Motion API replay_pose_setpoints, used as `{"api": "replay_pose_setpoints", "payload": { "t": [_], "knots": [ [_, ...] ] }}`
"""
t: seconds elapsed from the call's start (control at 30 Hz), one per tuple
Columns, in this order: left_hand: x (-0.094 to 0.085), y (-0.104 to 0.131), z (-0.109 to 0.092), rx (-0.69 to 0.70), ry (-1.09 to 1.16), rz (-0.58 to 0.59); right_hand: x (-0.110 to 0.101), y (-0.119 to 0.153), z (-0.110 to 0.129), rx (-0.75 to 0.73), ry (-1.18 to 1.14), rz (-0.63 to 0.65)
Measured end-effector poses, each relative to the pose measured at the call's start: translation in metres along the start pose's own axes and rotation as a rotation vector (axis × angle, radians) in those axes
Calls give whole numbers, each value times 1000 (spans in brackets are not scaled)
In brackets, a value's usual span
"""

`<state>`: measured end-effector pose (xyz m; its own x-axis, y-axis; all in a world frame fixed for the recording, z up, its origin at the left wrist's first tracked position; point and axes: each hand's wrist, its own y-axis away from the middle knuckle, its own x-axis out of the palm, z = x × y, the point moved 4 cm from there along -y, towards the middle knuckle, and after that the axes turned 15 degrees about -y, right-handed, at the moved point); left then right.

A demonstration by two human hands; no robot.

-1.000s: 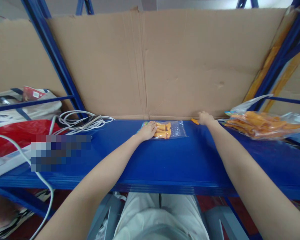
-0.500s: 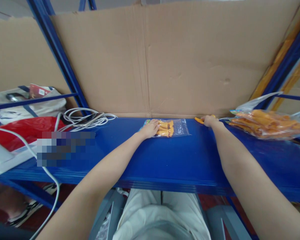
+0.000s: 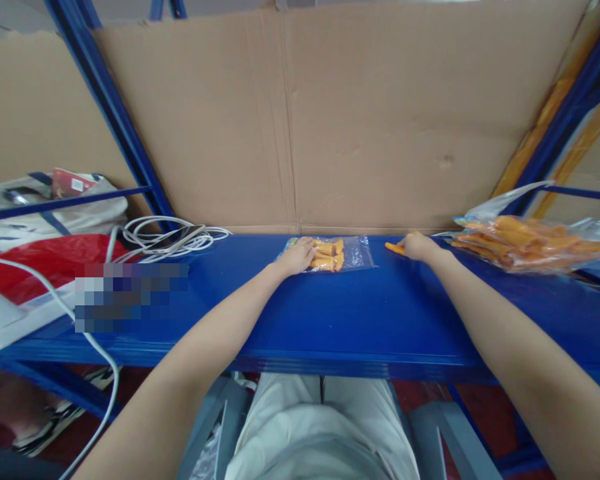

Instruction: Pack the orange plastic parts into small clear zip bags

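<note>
A clear plastic bag with several orange pieces inside lies flat on the blue shelf, near its back edge. My left hand rests on the left part of this bag, fingers stretched over it. To the right, my right hand has its fingers closed round an orange piece, whose end sticks out on the left. That piece is close to the shelf surface; whether it touches is unclear.
At the right lies a larger clear bag of orange pieces. Coiled white cables, a red bag and a cloth bag are at the left. Cardboard stands behind. A person's foot shows below.
My right hand has shifted slightly left with the orange piece, now turned more over it. My left hand still rests on the bag. The view has shifted a little.
</note>
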<state>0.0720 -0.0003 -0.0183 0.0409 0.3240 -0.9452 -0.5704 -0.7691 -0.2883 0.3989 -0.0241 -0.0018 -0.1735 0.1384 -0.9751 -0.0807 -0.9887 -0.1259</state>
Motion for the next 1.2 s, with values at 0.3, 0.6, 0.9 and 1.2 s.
{"api": "replay_pose_setpoints", "payload": {
  "t": [0.3,0.6,0.9,1.2],
  "knots": [
    [5,-3,5,11,56,-30,-13,30,31,83,31,29],
    [7,-4,7,31,46,-39,-14,36,47,121,49,44],
    [8,-5,8,23,23,-24,-16,36,61,-82,25,15],
    [2,-2,4,16,27,-7,-21,33,54,-53,-115,-95]
  ]
}}
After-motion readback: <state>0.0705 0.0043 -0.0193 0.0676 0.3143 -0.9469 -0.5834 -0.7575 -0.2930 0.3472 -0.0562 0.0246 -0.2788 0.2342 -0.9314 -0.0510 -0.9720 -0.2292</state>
